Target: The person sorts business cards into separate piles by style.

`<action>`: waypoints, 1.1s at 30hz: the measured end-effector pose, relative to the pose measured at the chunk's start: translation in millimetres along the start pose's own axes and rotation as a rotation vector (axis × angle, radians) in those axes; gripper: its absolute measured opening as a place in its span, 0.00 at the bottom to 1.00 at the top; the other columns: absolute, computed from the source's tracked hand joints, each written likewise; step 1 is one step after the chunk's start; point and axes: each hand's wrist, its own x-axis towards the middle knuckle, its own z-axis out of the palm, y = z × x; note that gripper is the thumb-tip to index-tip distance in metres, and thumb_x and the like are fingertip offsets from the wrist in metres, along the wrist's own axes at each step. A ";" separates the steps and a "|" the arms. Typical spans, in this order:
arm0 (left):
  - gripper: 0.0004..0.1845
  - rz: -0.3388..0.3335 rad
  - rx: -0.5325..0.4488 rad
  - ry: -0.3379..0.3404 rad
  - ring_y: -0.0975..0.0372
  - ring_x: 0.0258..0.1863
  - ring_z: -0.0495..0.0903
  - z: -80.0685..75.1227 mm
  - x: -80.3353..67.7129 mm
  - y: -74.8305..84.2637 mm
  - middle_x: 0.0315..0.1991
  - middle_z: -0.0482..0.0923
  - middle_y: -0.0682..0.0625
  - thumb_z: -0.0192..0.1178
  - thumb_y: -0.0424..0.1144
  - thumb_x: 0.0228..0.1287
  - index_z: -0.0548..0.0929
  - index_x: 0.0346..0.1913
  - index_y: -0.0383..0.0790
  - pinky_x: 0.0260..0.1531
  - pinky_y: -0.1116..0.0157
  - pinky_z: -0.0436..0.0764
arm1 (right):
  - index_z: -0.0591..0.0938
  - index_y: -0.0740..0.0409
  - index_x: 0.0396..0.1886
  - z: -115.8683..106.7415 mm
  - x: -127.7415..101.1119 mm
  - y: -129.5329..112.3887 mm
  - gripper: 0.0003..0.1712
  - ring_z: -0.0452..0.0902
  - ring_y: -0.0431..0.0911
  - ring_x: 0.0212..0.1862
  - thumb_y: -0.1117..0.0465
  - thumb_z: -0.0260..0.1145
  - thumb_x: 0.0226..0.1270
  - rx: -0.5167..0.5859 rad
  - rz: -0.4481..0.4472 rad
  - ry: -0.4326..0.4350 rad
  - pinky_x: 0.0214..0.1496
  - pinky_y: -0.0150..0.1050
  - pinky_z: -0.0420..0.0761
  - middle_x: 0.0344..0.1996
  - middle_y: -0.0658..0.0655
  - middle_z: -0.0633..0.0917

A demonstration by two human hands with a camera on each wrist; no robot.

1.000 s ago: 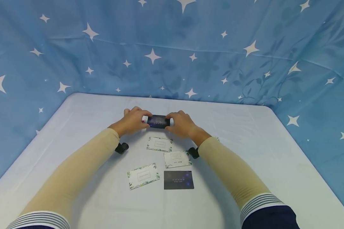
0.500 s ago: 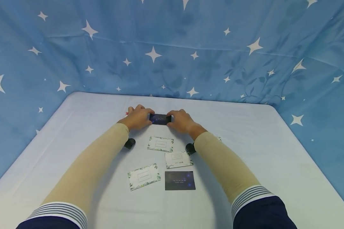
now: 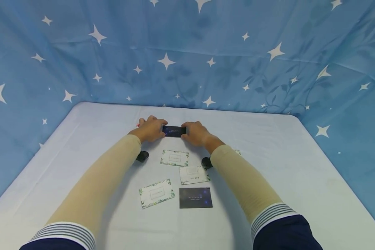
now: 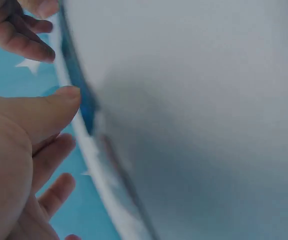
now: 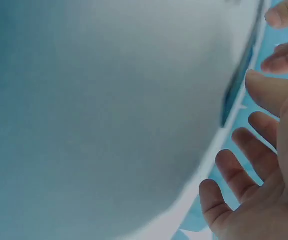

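Observation:
Both hands are at the far part of the table, at either end of a dark card (image 3: pixel 174 131) with blue spots and small pale print. My left hand (image 3: pixel 149 129) pinches its left end between thumb and fingers, and my right hand (image 3: pixel 196 133) pinches the right end. The left wrist view catches the card (image 4: pixel 79 85) nearly edge-on, with the left thumb (image 4: pixel 59 107) against it. A small red patch (image 3: pixel 138 125) peeks out behind the left hand; the rest of that thing is hidden. In the right wrist view the right thumb (image 5: pixel 264 87) lies by the card's edge.
Nearer me on the white table (image 3: pixel 268 173) lie white leaf-bordered cards: one (image 3: pixel 174 158) in the middle, another (image 3: pixel 194 174) beside it and a third (image 3: pixel 157 193) at left. A second dark card (image 3: pixel 196 198) lies in front. Another leafy corner (image 3: pixel 238 152) shows beyond the right sleeve.
A second ago a white, red-marked thing showed behind the card; my left hand then shifted right, and the red now appears left of it. The card looks narrower. Little changed over the last half second.

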 end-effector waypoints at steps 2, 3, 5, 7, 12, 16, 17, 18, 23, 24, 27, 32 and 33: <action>0.31 0.009 -0.013 0.011 0.49 0.71 0.56 -2.9 -5.8 4.2 0.68 0.69 0.42 0.62 0.44 0.71 0.68 0.75 0.47 0.56 0.45 0.53 | 0.70 0.53 0.74 -3.3 -7.9 -0.3 0.31 0.62 0.55 0.70 0.51 0.62 0.75 0.011 -0.020 0.011 0.71 0.50 0.61 0.70 0.57 0.71; 0.32 0.014 -0.022 0.019 0.49 0.71 0.56 -4.4 -9.5 6.6 0.68 0.69 0.43 0.62 0.45 0.71 0.68 0.75 0.47 0.55 0.45 0.53 | 0.70 0.53 0.74 -5.5 -12.7 -0.2 0.31 0.61 0.55 0.71 0.51 0.62 0.75 0.020 -0.033 0.017 0.71 0.50 0.60 0.70 0.57 0.71; 0.33 0.027 -0.038 0.033 0.49 0.71 0.57 -6.2 -17.9 12.0 0.67 0.70 0.43 0.63 0.45 0.70 0.68 0.75 0.47 0.55 0.44 0.52 | 0.71 0.53 0.73 -11.1 -24.7 0.4 0.31 0.62 0.55 0.70 0.51 0.63 0.74 0.052 -0.059 0.028 0.70 0.50 0.61 0.69 0.56 0.72; 0.33 0.047 -0.067 0.042 0.50 0.70 0.58 -5.4 -26.6 18.6 0.66 0.72 0.44 0.65 0.46 0.69 0.69 0.74 0.46 0.54 0.45 0.52 | 0.72 0.54 0.72 -17.0 -37.2 3.6 0.32 0.64 0.54 0.68 0.52 0.66 0.71 0.098 -0.099 0.035 0.69 0.51 0.63 0.67 0.56 0.74; 0.32 0.140 -0.132 0.058 0.52 0.68 0.62 11.1 -48.8 38.6 0.65 0.74 0.48 0.66 0.49 0.67 0.73 0.72 0.46 0.54 0.45 0.55 | 0.75 0.55 0.69 -23.1 -70.9 13.3 0.33 0.67 0.53 0.66 0.53 0.71 0.67 0.211 -0.158 0.022 0.66 0.52 0.67 0.63 0.55 0.76; 0.31 0.210 -0.151 0.043 0.53 0.66 0.65 27.0 -76.3 53.9 0.62 0.77 0.51 0.68 0.50 0.65 0.77 0.68 0.45 0.54 0.45 0.56 | 0.75 0.56 0.69 -18.8 -103.0 13.6 0.34 0.69 0.53 0.64 0.52 0.73 0.64 0.218 -0.186 0.000 0.64 0.54 0.70 0.62 0.54 0.77; 0.30 0.219 -0.157 0.031 0.54 0.66 0.65 30.4 -84.4 57.3 0.61 0.77 0.52 0.69 0.50 0.64 0.78 0.67 0.45 0.54 0.46 0.56 | 0.76 0.56 0.68 -17.4 -112.0 13.2 0.35 0.70 0.53 0.64 0.51 0.74 0.64 0.208 -0.192 -0.003 0.63 0.54 0.70 0.61 0.54 0.77; 0.30 0.226 -0.158 0.021 0.54 0.66 0.65 33.6 -92.5 60.5 0.60 0.78 0.53 0.70 0.50 0.63 0.79 0.66 0.45 0.54 0.46 0.56 | 0.76 0.55 0.68 -15.9 -121.3 13.0 0.35 0.71 0.53 0.63 0.51 0.75 0.63 0.193 -0.196 -0.005 0.63 0.54 0.71 0.61 0.54 0.78; 0.30 0.250 -0.147 0.012 0.56 0.63 0.68 46.2 -127.8 73.2 0.55 0.79 0.54 0.75 0.51 0.57 0.82 0.62 0.46 0.52 0.48 0.56 | 0.79 0.50 0.66 -6.7 -163.6 13.1 0.36 0.73 0.50 0.60 0.50 0.78 0.57 0.120 -0.179 -0.011 0.61 0.53 0.72 0.58 0.51 0.80; 0.30 0.253 -0.140 0.017 0.56 0.62 0.68 48.4 -133.2 75.2 0.54 0.79 0.54 0.75 0.51 0.56 0.83 0.61 0.46 0.52 0.48 0.56 | 0.79 0.50 0.65 -4.3 -170.6 13.5 0.36 0.73 0.50 0.60 0.50 0.79 0.56 0.116 -0.175 -0.014 0.60 0.53 0.72 0.58 0.50 0.81; 0.30 0.261 -0.130 0.030 0.56 0.61 0.69 55.0 -145.3 80.6 0.52 0.81 0.55 0.77 0.51 0.53 0.84 0.59 0.45 0.52 0.48 0.56 | 0.81 0.50 0.64 3.6 -187.8 15.7 0.36 0.73 0.49 0.59 0.49 0.79 0.55 0.115 -0.176 -0.030 0.59 0.52 0.71 0.56 0.49 0.82; 0.29 0.273 -0.110 0.043 0.58 0.56 0.70 64.9 -157.4 88.7 0.45 0.83 0.57 0.80 0.48 0.47 0.86 0.55 0.44 0.48 0.48 0.56 | 0.82 0.52 0.61 13.8 -205.3 21.4 0.36 0.73 0.49 0.53 0.47 0.80 0.51 0.089 -0.204 -0.044 0.55 0.51 0.71 0.50 0.49 0.83; 0.30 0.278 -0.106 0.046 0.59 0.54 0.70 66.9 -159.1 90.0 0.43 0.83 0.58 0.80 0.48 0.46 0.86 0.54 0.44 0.47 0.48 0.57 | 0.82 0.52 0.60 14.9 -207.8 22.1 0.36 0.73 0.49 0.52 0.46 0.81 0.51 0.083 -0.210 -0.044 0.54 0.51 0.70 0.49 0.49 0.83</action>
